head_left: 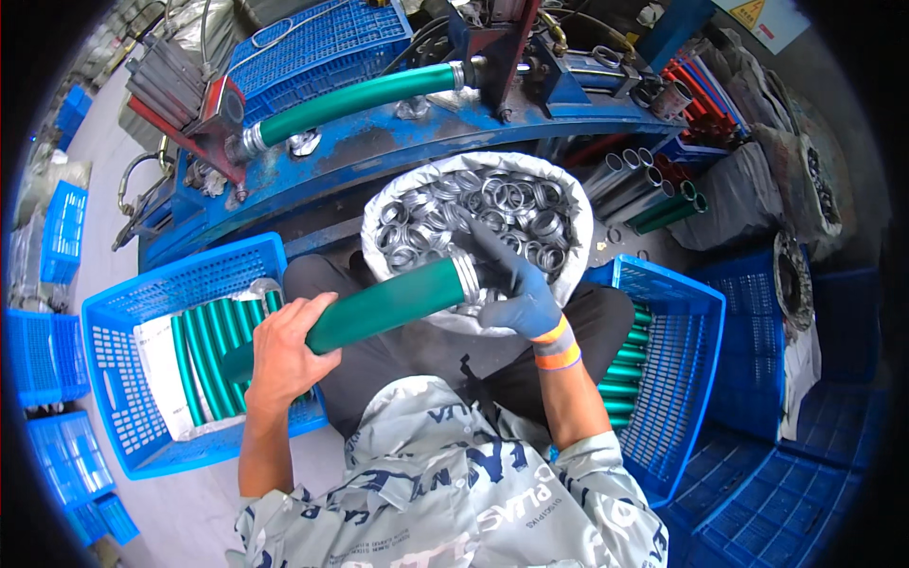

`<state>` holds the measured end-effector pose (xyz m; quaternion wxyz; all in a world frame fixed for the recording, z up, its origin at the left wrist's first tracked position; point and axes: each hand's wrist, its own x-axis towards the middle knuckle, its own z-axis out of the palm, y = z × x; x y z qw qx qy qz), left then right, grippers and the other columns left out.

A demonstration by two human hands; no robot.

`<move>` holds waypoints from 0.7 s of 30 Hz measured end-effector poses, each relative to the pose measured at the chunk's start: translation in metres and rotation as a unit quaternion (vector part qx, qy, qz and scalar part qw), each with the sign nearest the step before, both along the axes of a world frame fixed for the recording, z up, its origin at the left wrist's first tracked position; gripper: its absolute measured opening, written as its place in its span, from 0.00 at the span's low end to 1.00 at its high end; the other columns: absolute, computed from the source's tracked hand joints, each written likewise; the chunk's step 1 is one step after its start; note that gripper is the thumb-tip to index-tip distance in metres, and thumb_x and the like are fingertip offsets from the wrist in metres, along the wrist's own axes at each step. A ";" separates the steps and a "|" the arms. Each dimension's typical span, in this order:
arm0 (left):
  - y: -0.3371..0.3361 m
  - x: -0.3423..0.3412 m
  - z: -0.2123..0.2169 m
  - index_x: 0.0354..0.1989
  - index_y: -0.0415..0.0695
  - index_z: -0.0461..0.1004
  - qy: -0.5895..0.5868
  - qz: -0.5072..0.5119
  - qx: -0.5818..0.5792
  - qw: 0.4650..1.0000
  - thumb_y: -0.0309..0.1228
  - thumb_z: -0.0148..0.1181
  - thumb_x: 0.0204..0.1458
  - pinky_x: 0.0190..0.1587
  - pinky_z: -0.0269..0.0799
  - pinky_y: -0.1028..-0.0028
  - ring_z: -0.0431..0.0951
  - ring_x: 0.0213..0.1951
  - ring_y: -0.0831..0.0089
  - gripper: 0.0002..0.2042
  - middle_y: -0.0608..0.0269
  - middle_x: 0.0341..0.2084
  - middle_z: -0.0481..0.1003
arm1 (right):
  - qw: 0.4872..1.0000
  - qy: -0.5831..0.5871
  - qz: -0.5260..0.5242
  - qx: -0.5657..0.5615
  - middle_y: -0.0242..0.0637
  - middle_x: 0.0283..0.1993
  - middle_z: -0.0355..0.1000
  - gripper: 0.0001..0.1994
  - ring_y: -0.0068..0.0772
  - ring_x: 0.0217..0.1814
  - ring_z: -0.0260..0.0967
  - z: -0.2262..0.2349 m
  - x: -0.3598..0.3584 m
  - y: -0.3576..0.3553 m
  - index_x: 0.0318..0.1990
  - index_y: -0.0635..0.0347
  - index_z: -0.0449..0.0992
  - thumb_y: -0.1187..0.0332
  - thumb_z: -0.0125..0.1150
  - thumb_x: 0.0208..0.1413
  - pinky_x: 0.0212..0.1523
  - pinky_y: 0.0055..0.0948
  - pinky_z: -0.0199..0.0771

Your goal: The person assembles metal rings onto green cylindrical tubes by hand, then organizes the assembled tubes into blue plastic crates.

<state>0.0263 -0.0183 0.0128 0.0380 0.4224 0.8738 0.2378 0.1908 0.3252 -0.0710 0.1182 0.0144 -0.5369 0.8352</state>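
Note:
A green metal tube [393, 308] slants across my lap, its far end wearing a silver threaded ring [468, 277]. Bare fingers of my left hand [292, 348] wrap round the tube near its lower left end. My right hand [525, 298], in a dark grey-blue glove with an orange-edged cuff, is at the ringed end, thumb below and index finger stretched past the ring; some of its fingers are hidden behind it. Just beyond stands a white sack [579, 208] full of loose silver rings [511, 196].
A blue crate [112, 327] of green tubes stands left, another blue crate [696, 379] of tubes right. Ahead, a blue machine bench [355, 156] carries a ringed green tube [365, 101] between two end fixtures. Several bare and green tubes [653, 194] lean right of the sack.

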 end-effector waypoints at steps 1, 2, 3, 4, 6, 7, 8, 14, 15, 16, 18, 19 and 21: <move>-0.002 0.000 -0.001 0.61 0.47 0.84 0.005 -0.007 -0.024 1.000 0.28 0.77 0.40 0.49 0.82 0.55 0.86 0.44 0.51 0.32 0.56 0.41 0.83 | 0.998 -0.035 0.009 0.060 0.43 0.84 0.69 0.51 0.32 0.76 0.76 0.008 -0.001 -0.003 0.87 0.66 0.62 0.75 0.84 0.55 0.76 0.35 0.72; -0.003 -0.001 -0.002 0.61 0.47 0.84 0.004 -0.006 -0.023 1.000 0.28 0.77 0.40 0.49 0.82 0.55 0.86 0.44 0.51 0.32 0.56 0.41 0.83 | 0.990 -0.069 0.019 0.122 0.44 0.83 0.71 0.50 0.34 0.77 0.75 0.013 -0.002 -0.004 0.85 0.68 0.64 0.73 0.86 0.56 0.79 0.37 0.70; -0.004 -0.001 -0.003 0.62 0.47 0.84 0.010 -0.008 -0.027 1.000 0.28 0.77 0.40 0.49 0.81 0.55 0.85 0.44 0.51 0.32 0.56 0.41 0.83 | 0.990 -0.070 0.021 0.122 0.44 0.83 0.71 0.50 0.34 0.77 0.75 0.014 -0.001 -0.006 0.85 0.68 0.64 0.73 0.86 0.56 0.79 0.37 0.70; -0.005 -0.001 -0.003 0.62 0.47 0.84 0.017 -0.010 -0.031 0.999 0.28 0.77 0.40 0.49 0.81 0.54 0.85 0.44 0.51 0.33 0.56 0.40 0.83 | 0.991 -0.078 0.018 0.111 0.45 0.81 0.73 0.48 0.35 0.78 0.74 0.015 0.001 -0.008 0.84 0.68 0.67 0.73 0.85 0.56 0.80 0.37 0.68; -0.004 -0.003 -0.002 0.62 0.47 0.84 0.012 -0.015 -0.031 0.999 0.28 0.77 0.40 0.49 0.81 0.54 0.85 0.44 0.51 0.33 0.56 0.40 0.83 | 0.991 -0.089 0.019 0.101 0.46 0.80 0.75 0.46 0.35 0.80 0.73 0.019 0.003 -0.009 0.83 0.69 0.69 0.72 0.85 0.57 0.81 0.36 0.67; -0.004 -0.004 -0.002 0.63 0.47 0.83 0.009 -0.023 -0.032 0.999 0.28 0.76 0.40 0.49 0.80 0.54 0.85 0.44 0.51 0.33 0.56 0.40 0.83 | 0.985 -0.088 0.014 0.146 0.46 0.80 0.75 0.46 0.35 0.80 0.72 0.024 0.004 -0.007 0.83 0.68 0.69 0.72 0.85 0.58 0.81 0.37 0.67; -0.004 -0.005 -0.003 0.63 0.47 0.83 0.008 -0.021 -0.032 0.999 0.28 0.76 0.40 0.49 0.80 0.54 0.85 0.44 0.51 0.33 0.56 0.40 0.83 | 0.978 -0.085 0.008 0.190 0.46 0.80 0.74 0.45 0.34 0.81 0.71 0.026 0.004 -0.007 0.83 0.68 0.69 0.72 0.85 0.58 0.82 0.37 0.66; -0.002 -0.004 -0.010 0.63 0.45 0.84 0.047 -0.028 -0.046 0.997 0.25 0.76 0.37 0.52 0.80 0.56 0.85 0.46 0.53 0.35 0.56 0.42 0.84 | 0.978 -0.119 0.010 0.174 0.39 0.71 0.81 0.42 0.30 0.72 0.76 -0.002 0.000 -0.007 0.82 0.66 0.72 0.73 0.83 0.60 0.75 0.34 0.73; -0.001 -0.003 -0.011 0.64 0.44 0.84 0.064 -0.025 -0.057 0.996 0.25 0.76 0.37 0.52 0.80 0.57 0.85 0.46 0.53 0.36 0.57 0.42 0.83 | 0.977 -0.120 0.009 0.173 0.39 0.71 0.81 0.42 0.30 0.72 0.76 -0.006 0.000 -0.007 0.82 0.66 0.72 0.73 0.83 0.60 0.75 0.34 0.73; 0.001 -0.003 -0.012 0.64 0.44 0.83 0.081 -0.023 -0.068 0.994 0.26 0.76 0.37 0.53 0.79 0.57 0.84 0.47 0.54 0.36 0.57 0.42 0.83 | 0.978 -0.135 0.006 0.157 0.36 0.68 0.82 0.40 0.26 0.67 0.77 -0.010 -0.001 -0.007 0.82 0.67 0.72 0.75 0.79 0.61 0.70 0.32 0.77; 0.001 -0.001 -0.019 0.64 0.44 0.84 0.070 -0.019 -0.068 0.995 0.26 0.76 0.37 0.53 0.80 0.57 0.85 0.47 0.53 0.36 0.57 0.43 0.84 | 0.982 -0.178 0.016 0.055 0.34 0.64 0.83 0.37 0.22 0.61 0.78 0.001 -0.007 -0.014 0.81 0.68 0.72 0.78 0.73 0.64 0.64 0.28 0.81; 0.001 0.000 -0.023 0.64 0.44 0.84 0.062 -0.014 -0.066 0.996 0.26 0.76 0.38 0.53 0.80 0.57 0.85 0.47 0.53 0.36 0.56 0.43 0.84 | 0.982 -0.179 0.016 0.053 0.34 0.64 0.83 0.37 0.22 0.61 0.78 -0.002 -0.006 -0.014 0.81 0.68 0.72 0.78 0.73 0.64 0.64 0.28 0.81; -0.002 -0.003 -0.034 0.64 0.45 0.84 0.053 -0.022 -0.047 0.997 0.26 0.76 0.38 0.51 0.79 0.57 0.85 0.46 0.53 0.36 0.57 0.43 0.84 | 0.976 -0.185 0.006 0.115 0.33 0.65 0.83 0.37 0.22 0.63 0.78 0.000 -0.009 -0.015 0.81 0.68 0.72 0.78 0.75 0.64 0.65 0.28 0.80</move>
